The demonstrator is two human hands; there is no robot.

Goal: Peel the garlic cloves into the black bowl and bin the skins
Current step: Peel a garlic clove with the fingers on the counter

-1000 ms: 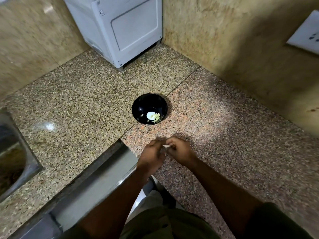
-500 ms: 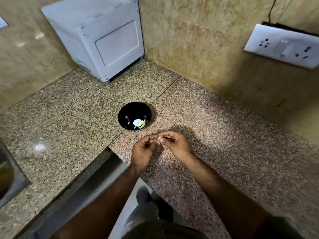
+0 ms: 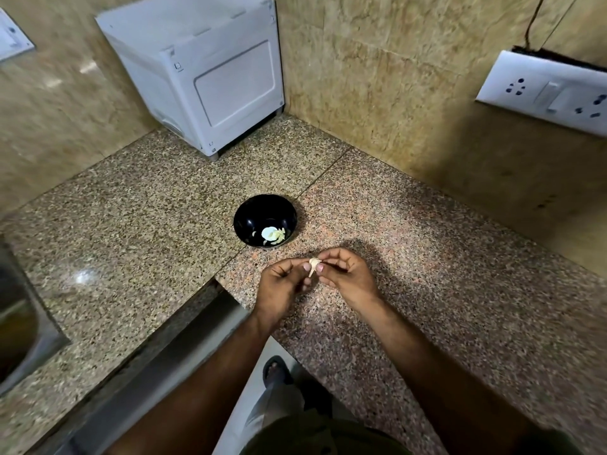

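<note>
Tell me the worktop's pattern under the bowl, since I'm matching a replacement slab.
Speckled granite, brown-grey flecks, pinker right of the seam; the head view shows it.

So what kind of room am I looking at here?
Most likely a home kitchen: a speckled granite countertop in a corner, a steel sink set into it at the left, and a wall socket plate. Both hands hold a garlic clove near the black bowl.

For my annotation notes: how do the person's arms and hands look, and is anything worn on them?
Both forearms are bare, no sleeves reach them. The left hand and right hand wear no gloves; no rings, watch or bracelets are visible. Fingernails look short.
</note>
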